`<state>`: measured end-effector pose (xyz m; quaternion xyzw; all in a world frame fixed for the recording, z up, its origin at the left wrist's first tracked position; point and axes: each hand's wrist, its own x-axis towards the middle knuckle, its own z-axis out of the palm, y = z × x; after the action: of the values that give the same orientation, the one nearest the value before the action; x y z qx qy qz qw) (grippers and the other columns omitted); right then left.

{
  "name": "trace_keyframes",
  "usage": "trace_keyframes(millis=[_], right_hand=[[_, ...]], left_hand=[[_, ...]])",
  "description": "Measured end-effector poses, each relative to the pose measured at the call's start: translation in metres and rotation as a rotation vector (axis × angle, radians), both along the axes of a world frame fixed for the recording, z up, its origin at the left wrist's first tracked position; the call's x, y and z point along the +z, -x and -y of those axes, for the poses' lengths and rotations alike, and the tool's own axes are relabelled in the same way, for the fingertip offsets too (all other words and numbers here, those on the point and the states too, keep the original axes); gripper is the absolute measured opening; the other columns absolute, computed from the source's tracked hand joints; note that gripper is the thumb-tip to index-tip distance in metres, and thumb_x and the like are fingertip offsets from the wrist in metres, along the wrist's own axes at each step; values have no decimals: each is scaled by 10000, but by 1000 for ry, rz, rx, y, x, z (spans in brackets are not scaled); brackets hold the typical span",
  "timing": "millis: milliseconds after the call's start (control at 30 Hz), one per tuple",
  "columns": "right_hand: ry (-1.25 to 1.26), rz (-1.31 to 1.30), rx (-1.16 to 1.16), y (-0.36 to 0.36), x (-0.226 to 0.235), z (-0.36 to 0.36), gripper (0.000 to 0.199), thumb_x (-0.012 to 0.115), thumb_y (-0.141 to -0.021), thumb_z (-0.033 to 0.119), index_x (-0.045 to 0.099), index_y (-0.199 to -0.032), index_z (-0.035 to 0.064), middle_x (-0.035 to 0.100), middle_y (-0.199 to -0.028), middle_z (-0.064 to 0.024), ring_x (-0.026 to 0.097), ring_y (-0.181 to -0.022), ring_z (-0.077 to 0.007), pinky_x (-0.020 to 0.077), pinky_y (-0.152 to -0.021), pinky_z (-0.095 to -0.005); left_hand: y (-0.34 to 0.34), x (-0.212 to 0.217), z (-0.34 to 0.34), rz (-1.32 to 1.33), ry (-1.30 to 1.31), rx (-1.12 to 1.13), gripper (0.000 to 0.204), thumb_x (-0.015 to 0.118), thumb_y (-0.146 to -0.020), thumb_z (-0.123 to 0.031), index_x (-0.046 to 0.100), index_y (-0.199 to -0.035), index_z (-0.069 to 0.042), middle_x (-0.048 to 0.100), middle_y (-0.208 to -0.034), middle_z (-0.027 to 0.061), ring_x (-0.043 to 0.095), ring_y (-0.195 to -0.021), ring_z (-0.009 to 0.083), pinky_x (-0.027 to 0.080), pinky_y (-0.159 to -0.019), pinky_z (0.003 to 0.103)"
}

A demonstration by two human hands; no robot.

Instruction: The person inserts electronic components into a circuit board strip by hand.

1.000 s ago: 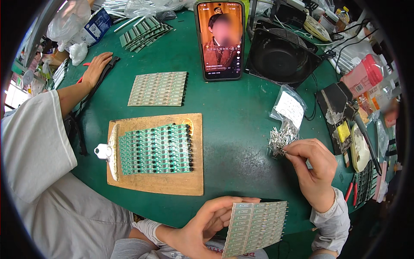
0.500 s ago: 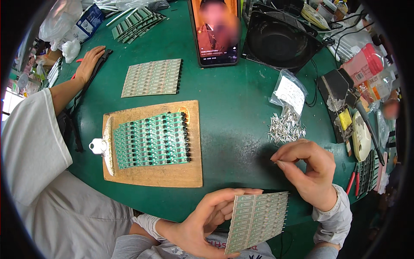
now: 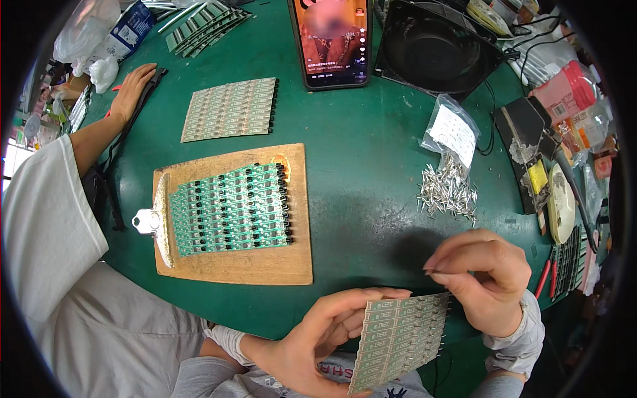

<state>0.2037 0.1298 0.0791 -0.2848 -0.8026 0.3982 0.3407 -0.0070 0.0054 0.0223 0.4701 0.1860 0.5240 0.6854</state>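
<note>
My left hand (image 3: pixel 318 338) holds a pale panel of small circuit boards (image 3: pixel 398 338) by its left edge, tilted up over my lap at the table's near edge. My right hand (image 3: pixel 484 278) is pinched shut at the panel's upper right corner; whatever small part sits between its fingertips is too small to see. A loose heap of small metal pin parts (image 3: pixel 448 189) lies on the green table (image 3: pixel 358 166) just beyond my right hand.
A wooden clipboard (image 3: pixel 232 259) carries a green board panel (image 3: pixel 229 209). Behind it lies another pale panel (image 3: pixel 229 109). A phone (image 3: pixel 332 40), a black fan (image 3: pixel 438 43), a parts bag (image 3: pixel 454 132) and tools (image 3: pixel 551 192) line the far and right sides. Another person's arm (image 3: pixel 113 116) rests at left.
My right hand has come back from the heap of pin parts toward me and now meets the panel's upper right corner. The left hand has kept hold of the panel.
</note>
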Motion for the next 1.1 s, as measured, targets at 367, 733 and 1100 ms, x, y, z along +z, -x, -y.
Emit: trace_keyframes(millis=[367,733,1100], right_hand=[[112,-37,79,1,0,-1,139,794,-765,42,726,-886,38,661,-952,-106,636,-795,-203,506,-668,-293],[94,-33,180,5,-11,0,141,821,-754,119,726,-853,91,647,-942,-63,582,-827,-202,435,-753,-335],[66,-24,189,7,-14,-2,159,818,-754,107,711,-869,85,649,-931,-60,583,-838,-211,447,-755,-341]], left_hand=[[-9,-1,7,-7,63,128,1072,893,-660,-31,166,-1448,-36,307,-1450,378,428,-1344,426,438,-1052,559],[-18,-2,13,-93,169,325,1065,950,-582,-83,258,-1387,5,453,-1348,365,545,-1238,392,504,-995,503],[-12,-31,3,135,-171,83,1108,863,-688,-31,113,-1503,17,260,-1507,267,374,-1386,345,434,-1088,436]])
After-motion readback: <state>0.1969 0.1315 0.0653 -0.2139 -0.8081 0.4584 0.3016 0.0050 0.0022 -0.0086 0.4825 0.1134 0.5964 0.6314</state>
